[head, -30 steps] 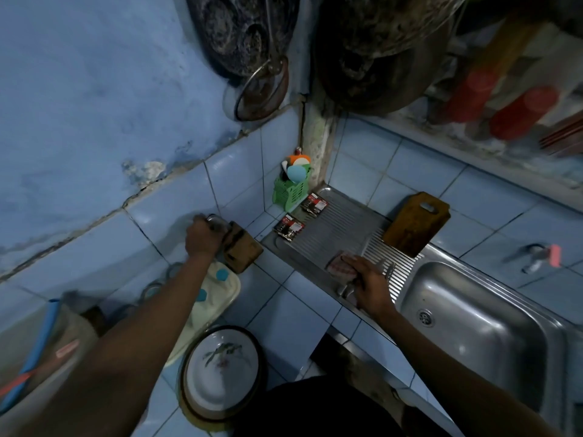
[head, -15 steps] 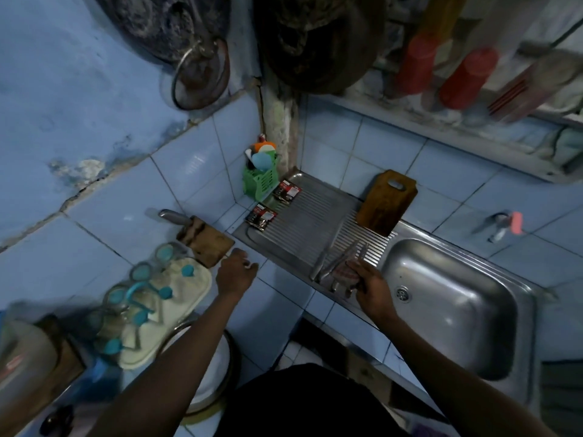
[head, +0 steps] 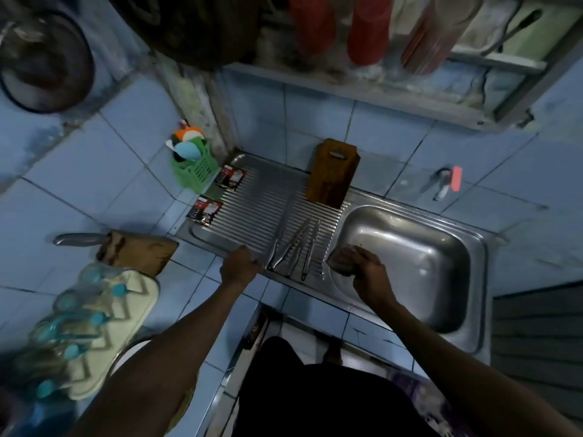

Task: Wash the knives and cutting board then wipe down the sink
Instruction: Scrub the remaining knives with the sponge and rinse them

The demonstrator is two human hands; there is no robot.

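single head cam, looks steeply down at sink (head: 410,266) & counter, close, wide-angle.

— What can't we make out?
— The left hand's (head: 238,268) fingertips curl out of our sight; the rack of cups (head: 91,326) is blurred; the red cylinders (head: 340,23) are cropped by the top edge.

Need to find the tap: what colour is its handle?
Pinkish red, on the tap behind the basin; head view.
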